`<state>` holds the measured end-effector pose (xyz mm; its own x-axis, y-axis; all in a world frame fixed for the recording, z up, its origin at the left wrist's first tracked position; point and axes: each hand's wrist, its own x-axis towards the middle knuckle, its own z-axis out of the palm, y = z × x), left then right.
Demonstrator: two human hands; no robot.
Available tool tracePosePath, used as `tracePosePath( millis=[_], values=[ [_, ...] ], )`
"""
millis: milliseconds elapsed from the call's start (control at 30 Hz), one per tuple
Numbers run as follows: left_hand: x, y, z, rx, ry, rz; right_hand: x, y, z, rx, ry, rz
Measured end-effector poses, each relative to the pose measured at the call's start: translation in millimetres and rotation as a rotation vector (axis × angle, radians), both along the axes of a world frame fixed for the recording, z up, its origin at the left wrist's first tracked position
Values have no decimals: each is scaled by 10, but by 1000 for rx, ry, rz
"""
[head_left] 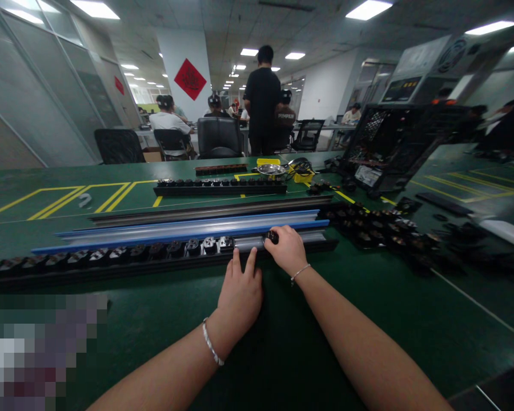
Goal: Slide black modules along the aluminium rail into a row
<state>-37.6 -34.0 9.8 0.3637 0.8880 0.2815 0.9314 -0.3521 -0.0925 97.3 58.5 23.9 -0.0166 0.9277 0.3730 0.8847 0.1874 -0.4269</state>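
A long black rail [317, 246] lies across the green table in front of me. A row of small black socket-like modules [175, 249] fills its channel from the left end to near my left hand. My left hand [241, 288] rests at the rail's near edge, two fingers stretched apart onto the bare channel, holding nothing. Just right of it, my right hand [289, 251] pinches one small black module [273, 236] over or in the channel; whether it touches the channel floor I cannot tell.
Blue-edged rails [188, 227] and a dark rail [214, 210] lie behind. Loose black modules [377, 225] are heaped right. Farther back are a filled black rail [220, 188], a metal dish [272, 169], yellow trays and an open computer case [381, 142]. People sit and stand beyond the table.
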Motion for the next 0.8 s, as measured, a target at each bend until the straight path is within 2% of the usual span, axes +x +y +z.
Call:
tracePosePath(
  millis=[433, 800],
  values=[
    [1, 12, 2, 6, 10, -6, 66, 22, -15, -21, 6, -26],
    [1, -6, 27, 23, -4, -15, 24, -5, -54, 26, -8, -77]
  ],
)
